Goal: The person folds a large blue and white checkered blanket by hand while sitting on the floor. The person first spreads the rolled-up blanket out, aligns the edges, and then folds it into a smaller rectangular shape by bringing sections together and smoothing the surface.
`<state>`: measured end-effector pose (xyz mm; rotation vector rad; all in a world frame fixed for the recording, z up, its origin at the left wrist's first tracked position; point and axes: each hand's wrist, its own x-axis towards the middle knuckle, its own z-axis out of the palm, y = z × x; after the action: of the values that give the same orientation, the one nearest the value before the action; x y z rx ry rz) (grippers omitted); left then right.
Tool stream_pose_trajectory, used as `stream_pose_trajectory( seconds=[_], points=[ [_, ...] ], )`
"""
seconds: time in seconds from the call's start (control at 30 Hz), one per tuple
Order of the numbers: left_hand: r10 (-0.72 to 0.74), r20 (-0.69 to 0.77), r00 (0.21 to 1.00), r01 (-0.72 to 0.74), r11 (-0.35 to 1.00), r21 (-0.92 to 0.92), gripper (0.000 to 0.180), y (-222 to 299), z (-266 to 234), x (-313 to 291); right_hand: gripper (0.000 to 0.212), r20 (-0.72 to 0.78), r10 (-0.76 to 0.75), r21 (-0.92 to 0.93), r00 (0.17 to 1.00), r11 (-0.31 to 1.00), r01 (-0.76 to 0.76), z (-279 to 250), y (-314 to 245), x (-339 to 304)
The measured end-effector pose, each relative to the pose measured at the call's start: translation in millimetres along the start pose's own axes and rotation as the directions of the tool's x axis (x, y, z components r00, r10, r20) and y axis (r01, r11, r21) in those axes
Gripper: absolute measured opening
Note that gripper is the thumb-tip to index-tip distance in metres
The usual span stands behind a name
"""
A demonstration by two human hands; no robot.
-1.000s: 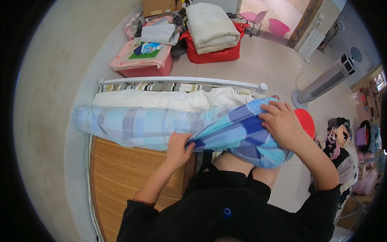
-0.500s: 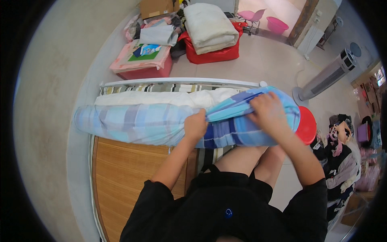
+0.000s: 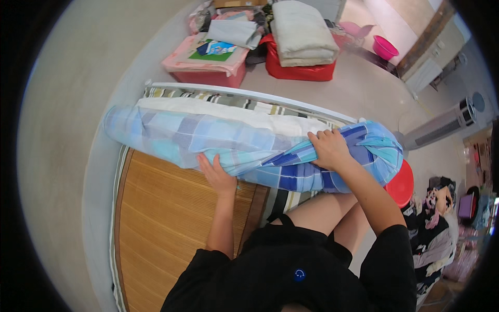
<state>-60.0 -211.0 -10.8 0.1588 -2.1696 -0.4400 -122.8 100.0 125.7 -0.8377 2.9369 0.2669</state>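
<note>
The blue checked cloth (image 3: 223,134) lies in a long, puffy roll under both hands. Half a second ago the hands were close together; now the left hand (image 3: 218,177) is farther left, fingers spread on the roll's near edge. The right hand (image 3: 330,149) bends over the darker folds; I can't tell how tight its grip is. So the hands are apart, and the cloth between them is stretched longer, with slanting creases. The brown mat (image 3: 182,208) is just below the left hand, and the white cloth (image 3: 249,118) is just past both. Far beyond the hands, any words on the blue booklet (image 3: 218,48) are too small to read.
</note>
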Motion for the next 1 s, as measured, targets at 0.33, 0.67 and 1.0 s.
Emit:
stream_pose_trajectory(
  seconds=[0.33, 0.67, 1.0],
  points=[
    [0.02, 0.058, 0.998, -0.009, 0.983, -0.183, 0.032, -32.9, -40.6, 111.6, 0.017, -0.114, -0.015, 0.197, 0.993, 0.98, 0.038, -15.3, -11.3, 13.0],
    [-0.016, 0.61, 0.792, -0.035, 0.997, 0.071, 0.04, -15.8, 13.0, 130.2, 0.063, -0.399, 0.107, 0.221, 0.911, 0.975, -0.018, 11.7, 22.1, 25.7],
    [-0.088, 0.962, 0.26, -0.313, 0.934, 0.17, 0.063, 55.0, 21.2, 146.0, 0.045, 0.187, 0.093, 0.188, 0.978, 0.974, -0.128, 38.5, 52.7, 63.6]
  ],
)
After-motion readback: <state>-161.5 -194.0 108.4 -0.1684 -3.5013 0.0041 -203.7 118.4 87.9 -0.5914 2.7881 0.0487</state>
